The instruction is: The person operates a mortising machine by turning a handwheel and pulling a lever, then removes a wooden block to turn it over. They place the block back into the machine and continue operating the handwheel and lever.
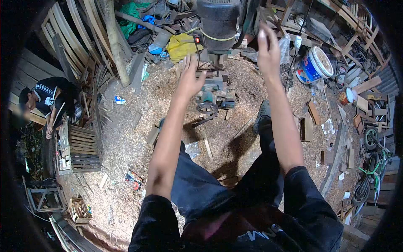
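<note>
My left hand (192, 79) is raised in front of the machine with its fingers stretched out and the thumb apart, holding nothing. To the right, my right hand (268, 54) is lifted higher, also empty, with its fingers extended. Between and beyond them stands a machine with a dark cylindrical motor housing (219, 21). Below it, near my left hand, sits a green metal vise-like base with a round handwheel (207, 107). A small switch box with a red light (197, 40) is just above my left hand, beside a yellow cloth (184, 48).
Wood shavings cover the floor (126, 147). A white and blue bucket (315, 65) stands at right, near scrap wood and a small green bicycle (371, 172). At left a person (52, 98) bends by a slatted wooden crate (84, 145). A wooden post (115, 46) leans nearby.
</note>
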{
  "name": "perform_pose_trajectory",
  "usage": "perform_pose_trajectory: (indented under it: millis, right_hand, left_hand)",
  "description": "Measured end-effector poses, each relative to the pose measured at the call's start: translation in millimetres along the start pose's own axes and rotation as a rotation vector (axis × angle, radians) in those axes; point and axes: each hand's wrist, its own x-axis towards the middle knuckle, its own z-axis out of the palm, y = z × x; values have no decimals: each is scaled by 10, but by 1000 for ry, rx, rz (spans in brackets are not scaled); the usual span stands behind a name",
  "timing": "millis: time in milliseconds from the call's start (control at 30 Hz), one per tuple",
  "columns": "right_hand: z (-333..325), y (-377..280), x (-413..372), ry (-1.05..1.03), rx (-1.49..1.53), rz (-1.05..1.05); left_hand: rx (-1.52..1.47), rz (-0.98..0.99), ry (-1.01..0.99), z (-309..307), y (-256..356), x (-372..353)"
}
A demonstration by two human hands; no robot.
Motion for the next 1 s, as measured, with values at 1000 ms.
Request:
perform_pose_trajectory:
  millis: [1000]
  right_hand:
    - [600,1185,-1681,-1469,-152,269]
  left_hand:
    - [-256,-941,-376,3221,-2891,-2469]
